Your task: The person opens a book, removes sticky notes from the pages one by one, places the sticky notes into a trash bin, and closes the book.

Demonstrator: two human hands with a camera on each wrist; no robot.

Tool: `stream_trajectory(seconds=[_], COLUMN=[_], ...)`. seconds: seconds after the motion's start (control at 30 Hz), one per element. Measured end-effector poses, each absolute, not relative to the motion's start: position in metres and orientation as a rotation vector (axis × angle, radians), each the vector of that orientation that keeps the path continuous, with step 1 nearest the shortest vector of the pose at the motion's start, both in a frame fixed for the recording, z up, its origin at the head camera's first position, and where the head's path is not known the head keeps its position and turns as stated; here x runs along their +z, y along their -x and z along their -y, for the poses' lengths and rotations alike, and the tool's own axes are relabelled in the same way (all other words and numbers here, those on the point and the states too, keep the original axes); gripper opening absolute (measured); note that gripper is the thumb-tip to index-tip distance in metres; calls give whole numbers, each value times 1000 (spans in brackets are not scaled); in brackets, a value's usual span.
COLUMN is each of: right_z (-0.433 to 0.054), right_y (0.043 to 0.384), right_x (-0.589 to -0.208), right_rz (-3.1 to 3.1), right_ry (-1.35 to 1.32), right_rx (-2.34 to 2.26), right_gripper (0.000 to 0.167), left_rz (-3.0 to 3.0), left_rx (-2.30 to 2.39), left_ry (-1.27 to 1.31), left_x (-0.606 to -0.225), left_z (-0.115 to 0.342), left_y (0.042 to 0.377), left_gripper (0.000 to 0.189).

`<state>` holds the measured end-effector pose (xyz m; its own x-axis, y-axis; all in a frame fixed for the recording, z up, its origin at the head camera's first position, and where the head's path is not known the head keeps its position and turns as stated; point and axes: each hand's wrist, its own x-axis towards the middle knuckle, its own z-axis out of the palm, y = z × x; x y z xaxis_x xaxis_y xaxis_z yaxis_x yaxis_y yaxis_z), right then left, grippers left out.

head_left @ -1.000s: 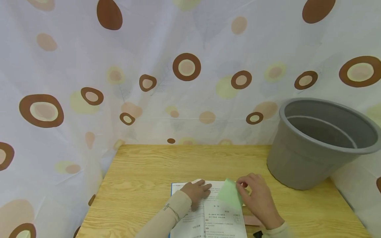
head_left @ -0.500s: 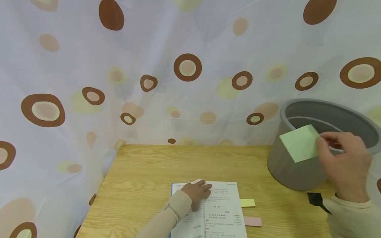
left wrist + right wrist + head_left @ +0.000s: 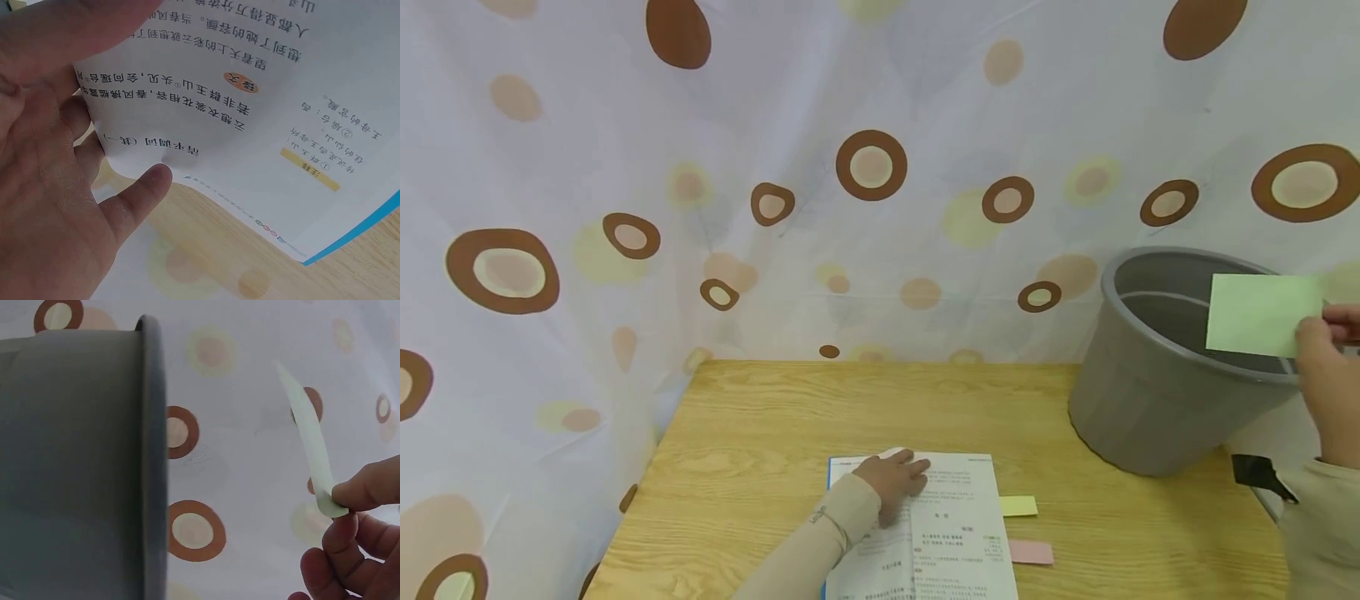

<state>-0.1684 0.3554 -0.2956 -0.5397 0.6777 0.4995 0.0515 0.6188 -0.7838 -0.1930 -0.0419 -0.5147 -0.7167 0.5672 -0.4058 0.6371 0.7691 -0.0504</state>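
My left hand (image 3: 892,483) rests on the upper part of an open book (image 3: 958,533), its fingers spread near the fold. In the left wrist view the fingers lie against the printed page (image 3: 250,125), thumb extended. My right hand (image 3: 1333,375) pinches a pale green sticky note (image 3: 1258,315) by one edge between thumb and finger. The note is above the mouth of a grey bucket (image 3: 1150,400), seen over its front right rim. From the right wrist view, the note (image 3: 309,437) stands edge-on, apart from the bucket's rim (image 3: 153,456).
A yellow tab (image 3: 1018,506) and a pink tab (image 3: 1032,552) stick out from the book's right edge. The bucket stands at the back right of the wooden table (image 3: 790,408). A patterned curtain (image 3: 805,275) hangs behind it.
My right hand has lifted the green note off the right page and carried it right and up to the bucket. The left hand stays on the book.
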Motion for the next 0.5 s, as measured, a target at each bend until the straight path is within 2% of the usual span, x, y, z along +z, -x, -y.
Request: stream_trajectory(seconds=[0.23, 0.5], right_z=[-367, -371], right_y=[180, 187], right_x=[-299, -306], right_rz=[2224, 2281], right_ry=[729, 776], right_rx=[989, 1006], right_gripper=[23, 14], left_rz=[-2595, -2591], left_rx=[-248, -244], left_ry=[-911, -928], left_x=[-515, -517], left_z=[43, 43], left_y=[192, 195], left_gripper=[85, 88])
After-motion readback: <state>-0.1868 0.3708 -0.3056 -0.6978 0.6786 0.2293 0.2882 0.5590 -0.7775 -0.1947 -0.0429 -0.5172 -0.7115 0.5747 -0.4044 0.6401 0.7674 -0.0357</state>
